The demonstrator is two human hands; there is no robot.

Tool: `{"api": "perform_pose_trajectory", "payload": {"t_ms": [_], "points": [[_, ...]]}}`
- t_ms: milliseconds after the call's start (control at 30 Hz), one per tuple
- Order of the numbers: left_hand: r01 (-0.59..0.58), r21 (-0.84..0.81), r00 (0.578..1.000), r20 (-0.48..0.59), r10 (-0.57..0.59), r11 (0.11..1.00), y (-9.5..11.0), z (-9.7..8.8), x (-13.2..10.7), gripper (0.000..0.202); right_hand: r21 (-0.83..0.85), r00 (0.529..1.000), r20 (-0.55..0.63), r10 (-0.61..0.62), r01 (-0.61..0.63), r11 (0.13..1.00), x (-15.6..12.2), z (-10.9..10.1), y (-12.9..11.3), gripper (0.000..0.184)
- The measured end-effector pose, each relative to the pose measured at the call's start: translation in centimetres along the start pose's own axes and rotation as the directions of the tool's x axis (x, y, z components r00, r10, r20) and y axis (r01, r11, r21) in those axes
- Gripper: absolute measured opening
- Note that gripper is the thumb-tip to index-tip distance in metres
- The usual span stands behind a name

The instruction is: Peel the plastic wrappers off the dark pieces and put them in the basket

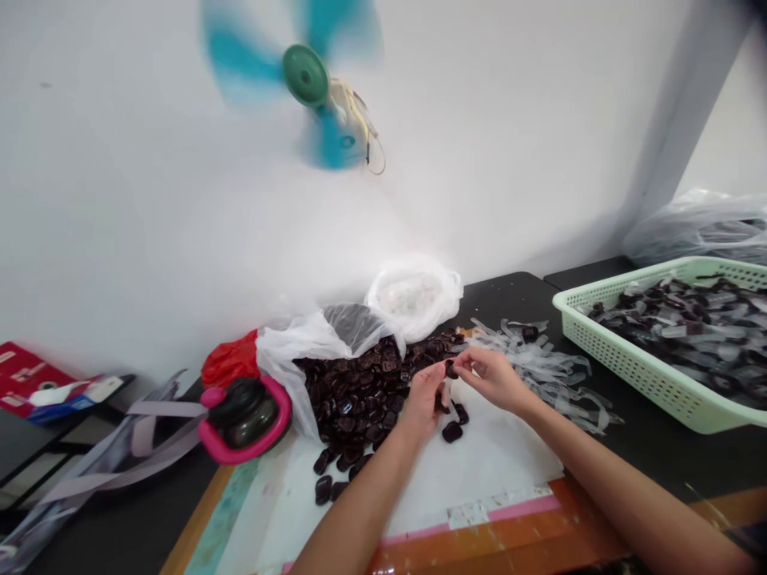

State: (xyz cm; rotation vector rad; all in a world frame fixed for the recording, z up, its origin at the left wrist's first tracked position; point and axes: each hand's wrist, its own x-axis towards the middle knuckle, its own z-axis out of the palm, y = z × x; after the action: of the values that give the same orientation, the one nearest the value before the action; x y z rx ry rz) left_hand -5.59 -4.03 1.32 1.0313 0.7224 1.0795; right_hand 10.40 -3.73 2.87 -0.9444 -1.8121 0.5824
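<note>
My right hand (486,380) pinches a small dark glossy piece (451,369) between thumb and fingers. My left hand (422,402) is curled just below it, and a strip of clear plastic (445,395) hangs from the fingers. To the left lies a large heap of similar dark pieces (353,395), and several loose ones sit on a white sheet (479,471) near my hands. A tangle of clear plastic strips (539,374) lies to the right of my right hand.
A pale green plastic basket (653,351) of dark pieces and clear strips stands at the right. Plastic bags (413,297) sit behind the heap, with a red bag (231,359) and a pink-and-black object (243,419) to the left. A spinning wall fan (305,76) is above.
</note>
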Motion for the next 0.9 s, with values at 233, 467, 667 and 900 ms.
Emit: {"api": "perform_pose_trajectory", "payload": {"t_ms": [233, 467, 667, 900], "points": [[0.045, -0.054, 0.999, -0.004, -0.045, 0.998, -0.1, -0.2, 0.4, 0.041, 0.055, 0.998, -0.061, 0.014, -0.011, 0.998, -0.3, 0.4, -0.2, 0.013], [0.055, -0.104, 0.998, 0.011, -0.055, 0.993, 0.0, 0.0, 0.4, 0.039, 0.3, 0.984, -0.14, 0.108, -0.062, 0.952, -0.4, 1.0, -0.7, 0.016], [0.064, -0.104, 0.998, 0.035, -0.06, 0.993, -0.2, -0.1, 0.3, 0.038, 0.423, 0.979, -0.14, 0.147, -0.075, 0.903, -0.3, 0.9, -1.3, 0.017], [0.047, -0.126, 0.999, 0.015, -0.045, 0.991, -0.5, -0.1, 0.2, 0.037, 0.429, 0.978, -0.03, 0.209, -0.176, 0.886, 0.1, 0.0, -1.5, 0.022]]}}
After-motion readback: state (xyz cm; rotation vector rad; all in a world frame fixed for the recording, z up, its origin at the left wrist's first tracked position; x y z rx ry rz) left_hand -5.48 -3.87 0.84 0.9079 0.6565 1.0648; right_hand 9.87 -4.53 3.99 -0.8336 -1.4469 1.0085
